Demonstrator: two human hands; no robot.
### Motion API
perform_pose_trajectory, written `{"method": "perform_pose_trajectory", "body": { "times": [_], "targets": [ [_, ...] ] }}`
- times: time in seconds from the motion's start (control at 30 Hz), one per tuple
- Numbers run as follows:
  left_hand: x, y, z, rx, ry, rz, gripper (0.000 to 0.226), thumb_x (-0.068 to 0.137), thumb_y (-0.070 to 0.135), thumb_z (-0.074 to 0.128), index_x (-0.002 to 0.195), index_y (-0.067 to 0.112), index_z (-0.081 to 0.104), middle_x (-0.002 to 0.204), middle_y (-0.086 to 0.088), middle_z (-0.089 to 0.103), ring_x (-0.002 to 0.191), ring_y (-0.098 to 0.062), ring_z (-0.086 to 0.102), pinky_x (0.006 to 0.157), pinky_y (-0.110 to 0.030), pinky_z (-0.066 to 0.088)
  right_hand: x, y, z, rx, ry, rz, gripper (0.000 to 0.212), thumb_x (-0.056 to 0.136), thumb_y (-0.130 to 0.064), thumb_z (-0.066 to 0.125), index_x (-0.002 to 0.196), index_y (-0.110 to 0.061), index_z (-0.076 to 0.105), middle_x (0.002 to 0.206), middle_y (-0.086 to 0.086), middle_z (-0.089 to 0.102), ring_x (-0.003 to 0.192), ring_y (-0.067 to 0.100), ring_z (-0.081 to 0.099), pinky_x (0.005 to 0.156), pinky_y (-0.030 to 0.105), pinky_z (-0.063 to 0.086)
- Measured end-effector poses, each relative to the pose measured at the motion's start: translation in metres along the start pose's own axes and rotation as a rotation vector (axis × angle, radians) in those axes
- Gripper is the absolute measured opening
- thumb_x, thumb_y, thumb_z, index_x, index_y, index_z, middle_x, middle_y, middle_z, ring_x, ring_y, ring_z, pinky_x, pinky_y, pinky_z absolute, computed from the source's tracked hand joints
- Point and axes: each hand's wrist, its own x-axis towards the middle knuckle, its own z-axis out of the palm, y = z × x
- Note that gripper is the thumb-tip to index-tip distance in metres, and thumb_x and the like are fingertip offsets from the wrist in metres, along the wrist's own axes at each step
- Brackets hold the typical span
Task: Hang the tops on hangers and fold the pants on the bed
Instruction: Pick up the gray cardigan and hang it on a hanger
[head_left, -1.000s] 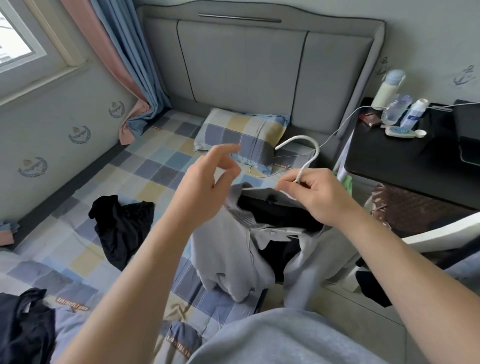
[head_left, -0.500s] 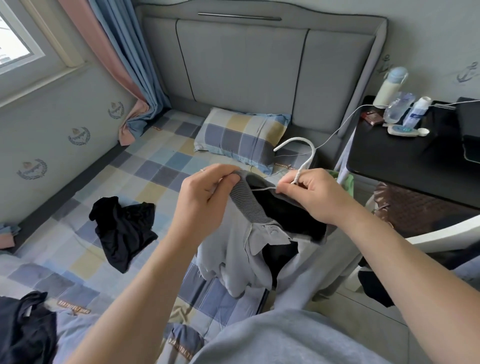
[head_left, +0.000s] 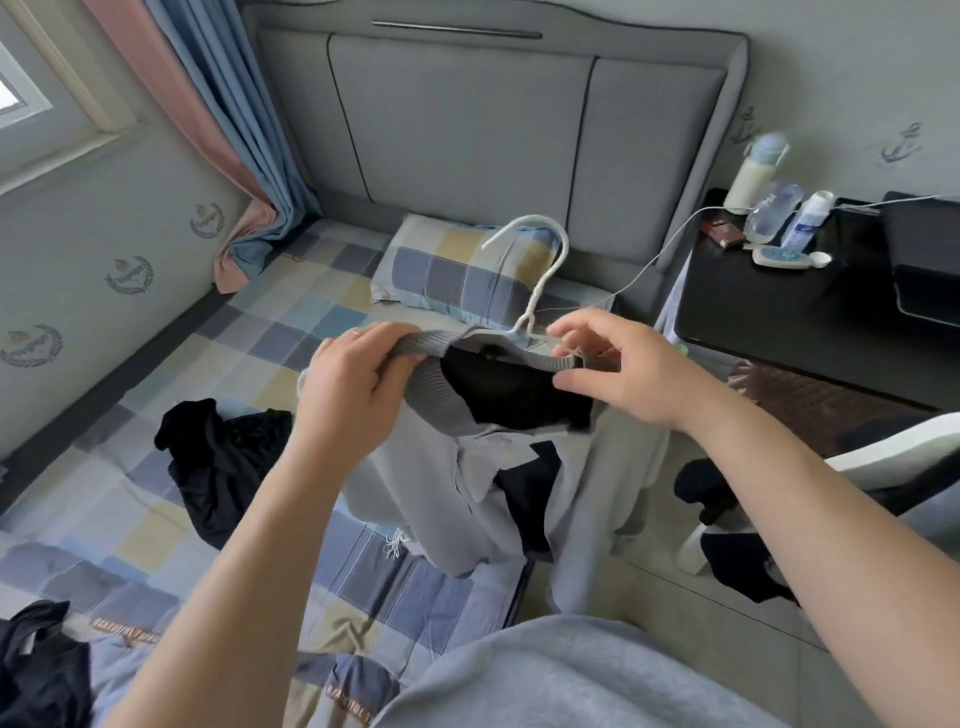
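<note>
Here we hold a grey jacket (head_left: 467, 483) up over the near edge of the bed (head_left: 156, 525), both hands at its ribbed collar. Our left hand (head_left: 348, 400) is closed on the collar's left side, fingers curled over the knit. Our right hand (head_left: 618, 369) pinches the collar's right end between thumb and fingertips — the other fingers spread loosely. A white hanger (head_left: 540, 275) sits inside the neck, its hook rising above the collar in front of the checked pillow (head_left: 457, 270). The jacket's body hangs down, black lining showing. A black garment (head_left: 218, 462) lies crumpled on the checked sheet to the left — another dark piece (head_left: 36, 670) at the bottom left corner.
</note>
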Motion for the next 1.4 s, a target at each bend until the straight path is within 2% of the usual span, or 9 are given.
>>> {"method": "perform_pose_trajectory", "body": {
  "times": [0.17,0.27,0.4,0.53,0.7,0.83,1.0,1.13,1.4],
  "targets": [
    [0.006,-0.028,-0.023,-0.003,0.121,-0.087,0.017,0.093,0.016,0.058,0.105,0.015,0.070,0.073,0.016,0.057,0.072,-0.012,0.049,0.066,-0.031,0.040,-0.008,0.050,-0.018,-0.225,-0.204,0.276,0.015,0.091,-0.025,0.073,0.104,-0.020,0.069,0.099,0.003,0.071,0.100,0.026,0.066,0.090,0.045,0.051],
    [0.005,-0.035,-0.023,0.016,0.118,-0.105,0.015,0.094,0.010,0.060,0.105,0.013,0.070,0.074,0.020,0.055,0.074,-0.009,0.045,0.069,-0.032,0.040,-0.007,0.065,-0.017,-0.270,-0.028,0.292,0.012,0.095,-0.016,0.065,0.087,-0.011,0.071,0.083,0.014,0.069,0.086,0.037,0.067,0.079,0.048,0.054],
    [-0.003,-0.042,-0.020,0.006,0.054,-0.082,0.022,0.095,0.004,0.062,0.111,0.014,0.071,0.087,0.020,0.058,0.083,-0.009,0.049,0.075,-0.023,0.038,-0.003,0.063,-0.020,-0.225,0.319,0.256,0.015,0.092,-0.014,0.067,0.080,-0.015,0.075,0.069,0.004,0.070,0.071,0.030,0.069,0.070,0.043,0.058],
    [-0.007,-0.053,-0.019,0.104,-0.062,-0.080,0.025,0.093,0.001,0.064,0.113,0.013,0.073,0.097,0.003,0.069,0.088,-0.013,0.049,0.078,-0.029,0.038,-0.002,0.048,-0.031,-0.216,0.525,0.103,0.020,0.090,-0.005,0.063,0.085,-0.019,0.076,0.070,-0.010,0.068,0.063,0.006,0.063,0.063,0.016,0.047],
    [-0.013,-0.055,-0.017,-0.048,0.058,-0.213,0.024,0.099,0.014,0.059,0.107,0.033,0.070,0.081,0.018,0.066,0.079,-0.010,0.057,0.070,-0.026,0.045,-0.011,0.026,-0.031,0.086,0.325,-0.133,0.018,0.084,-0.015,0.069,0.086,-0.033,0.068,0.095,-0.017,0.068,0.091,0.003,0.064,0.086,0.017,0.045],
    [-0.011,-0.044,-0.021,-0.225,0.104,-0.198,0.045,0.099,0.016,0.059,0.098,0.060,0.062,0.075,0.024,0.062,0.071,0.001,0.053,0.065,-0.010,0.040,-0.013,0.031,-0.025,0.068,0.213,-0.022,0.046,0.084,-0.027,0.080,0.121,-0.033,0.055,0.127,-0.017,0.061,0.128,-0.001,0.050,0.107,0.032,0.034],
    [-0.005,-0.032,-0.022,-0.280,0.086,-0.181,0.049,0.097,0.015,0.062,0.096,0.063,0.063,0.077,0.020,0.061,0.069,0.002,0.052,0.065,-0.009,0.040,-0.009,0.024,-0.015,-0.189,0.307,-0.106,0.050,0.089,-0.026,0.073,0.135,-0.029,0.054,0.129,-0.006,0.053,0.126,0.009,0.047,0.109,0.034,0.036],
    [0.001,-0.025,-0.020,-0.291,0.040,-0.139,0.055,0.094,0.012,0.064,0.097,0.067,0.062,0.073,0.023,0.057,0.066,0.003,0.049,0.063,-0.004,0.037,-0.008,0.014,-0.017,-0.119,0.239,-0.095,0.022,0.100,-0.027,0.061,0.119,-0.026,0.070,0.113,-0.013,0.069,0.109,0.006,0.062,0.097,0.032,0.048],
    [0.024,-0.005,0.009,-0.323,-0.062,-0.043,0.048,0.087,0.027,0.062,0.103,0.072,0.058,0.090,0.033,0.059,0.080,0.006,0.051,0.077,-0.005,0.039,-0.061,0.020,-0.025,0.053,0.404,-0.061,0.030,0.101,-0.014,0.058,0.090,-0.039,0.070,0.081,-0.022,0.064,0.081,-0.004,0.057,0.077,0.009,0.038]
  ]
}}
